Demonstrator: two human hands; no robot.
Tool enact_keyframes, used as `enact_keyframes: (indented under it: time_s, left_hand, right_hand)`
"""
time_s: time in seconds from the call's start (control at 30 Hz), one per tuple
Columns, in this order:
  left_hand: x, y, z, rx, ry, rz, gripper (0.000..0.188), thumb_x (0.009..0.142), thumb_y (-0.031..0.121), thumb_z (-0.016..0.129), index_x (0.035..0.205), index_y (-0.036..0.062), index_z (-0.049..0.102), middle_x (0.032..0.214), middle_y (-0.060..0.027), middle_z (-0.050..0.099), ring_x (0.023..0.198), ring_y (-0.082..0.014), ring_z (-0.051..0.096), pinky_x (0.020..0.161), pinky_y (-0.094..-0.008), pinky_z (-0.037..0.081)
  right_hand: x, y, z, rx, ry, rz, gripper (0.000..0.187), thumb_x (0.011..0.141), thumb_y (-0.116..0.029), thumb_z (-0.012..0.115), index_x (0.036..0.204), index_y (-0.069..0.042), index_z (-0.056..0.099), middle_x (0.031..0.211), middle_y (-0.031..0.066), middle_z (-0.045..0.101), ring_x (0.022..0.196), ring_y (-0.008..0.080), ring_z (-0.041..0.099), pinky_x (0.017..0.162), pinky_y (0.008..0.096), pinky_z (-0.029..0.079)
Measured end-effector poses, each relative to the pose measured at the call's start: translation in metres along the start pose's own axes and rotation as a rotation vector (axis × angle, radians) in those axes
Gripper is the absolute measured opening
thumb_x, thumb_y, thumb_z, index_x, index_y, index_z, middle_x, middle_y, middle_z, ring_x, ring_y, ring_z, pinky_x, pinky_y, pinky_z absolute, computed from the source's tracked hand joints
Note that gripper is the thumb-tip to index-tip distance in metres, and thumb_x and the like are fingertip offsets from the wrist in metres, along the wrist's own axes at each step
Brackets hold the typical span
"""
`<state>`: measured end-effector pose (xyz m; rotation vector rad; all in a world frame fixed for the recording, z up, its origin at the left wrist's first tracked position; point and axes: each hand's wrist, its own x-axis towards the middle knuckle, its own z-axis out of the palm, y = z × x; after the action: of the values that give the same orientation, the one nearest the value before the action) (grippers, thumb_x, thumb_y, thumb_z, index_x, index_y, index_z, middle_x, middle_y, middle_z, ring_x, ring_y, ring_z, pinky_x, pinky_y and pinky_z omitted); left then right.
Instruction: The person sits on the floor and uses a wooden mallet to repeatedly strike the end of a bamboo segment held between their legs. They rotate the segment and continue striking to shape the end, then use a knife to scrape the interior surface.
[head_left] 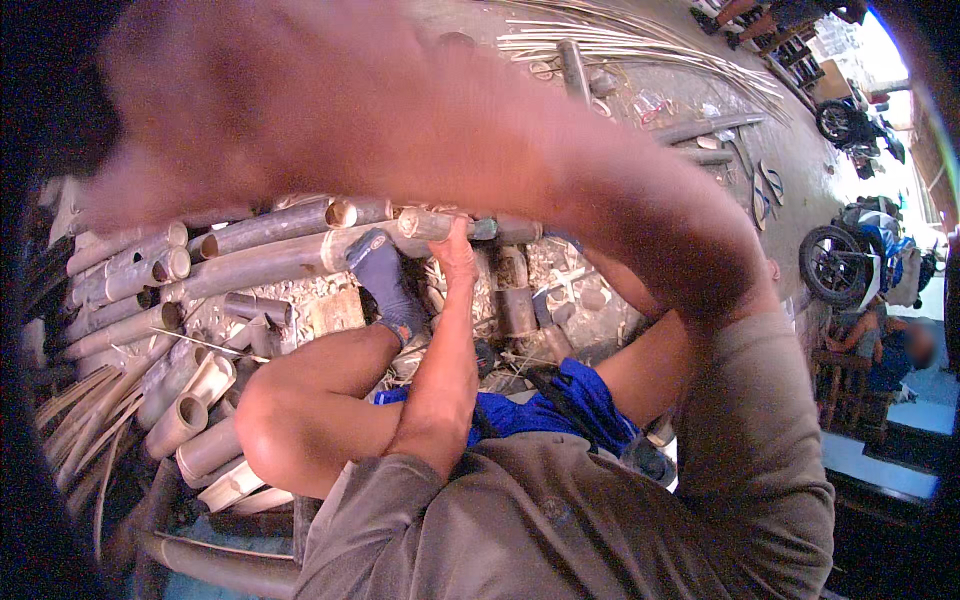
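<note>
Between my knees, my left hand (456,252) is closed around a short bamboo tube (420,224), which lies sideways among other bamboo lengths. A small greenish piece (485,229) shows just right of that hand; I cannot make out what it is. My right arm sweeps across the upper picture, very near the camera. The right hand (250,110) is a large blur at the upper left, its fingers smeared, so whether it holds anything does not show. A long bamboo pole (265,268) lies beside my sock-covered foot (380,275).
Cut bamboo tubes (180,425) are piled at the left. Thin bamboo strips (620,50) spread over the floor at the top. Shavings litter the ground between my legs. Sandals (765,190), motorcycles (850,250) and a seated person (880,345) are at the right.
</note>
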<state>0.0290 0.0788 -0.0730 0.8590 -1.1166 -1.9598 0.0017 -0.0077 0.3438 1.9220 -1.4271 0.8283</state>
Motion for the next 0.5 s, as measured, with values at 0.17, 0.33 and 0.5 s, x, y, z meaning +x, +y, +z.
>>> enact_keyframes:
  time_s: [0.17, 0.33, 0.5]
  left_hand:
    - [-0.013, 0.021, 0.006, -0.001, -0.004, -0.088, 0.046, 0.087, 0.013, 0.075, 0.127, -0.0015, 0.06, 0.124, -0.0102, 0.064, 0.113, -0.0249, 0.058, 0.104, -0.0373, 0.044]
    - [-0.017, 0.031, 0.019, -0.092, 0.056, -0.21, 0.047, 0.086, 0.017, 0.077, 0.125, -0.0024, 0.06, 0.129, -0.0118, 0.062, 0.118, -0.0227, 0.057, 0.108, -0.0385, 0.04]
    - [-0.002, 0.002, 0.0, -0.082, -0.066, -0.163, 0.066, 0.091, 0.023, 0.074, 0.145, -0.0012, 0.046, 0.143, -0.013, 0.055, 0.127, -0.0238, 0.053, 0.112, -0.0392, 0.038]
  right_hand:
    - [-0.157, -0.003, -0.041, -0.153, -1.334, 0.386, 0.061, 0.078, -0.02, 0.077, 0.131, -0.003, 0.052, 0.071, 0.0153, 0.069, 0.07, 0.0328, 0.074, 0.055, 0.0456, 0.057]
    - [-0.074, 0.004, -0.037, -0.177, -0.782, 0.226, 0.054, 0.078, -0.019, 0.079, 0.125, -0.008, 0.054, 0.083, 0.0181, 0.07, 0.072, 0.0315, 0.073, 0.055, 0.0428, 0.057]
    - [0.004, -0.018, -0.03, 0.254, -0.067, 0.254, 0.062, 0.078, -0.036, 0.078, 0.128, -0.01, 0.052, 0.093, 0.021, 0.071, 0.08, 0.038, 0.072, 0.066, 0.0524, 0.057]
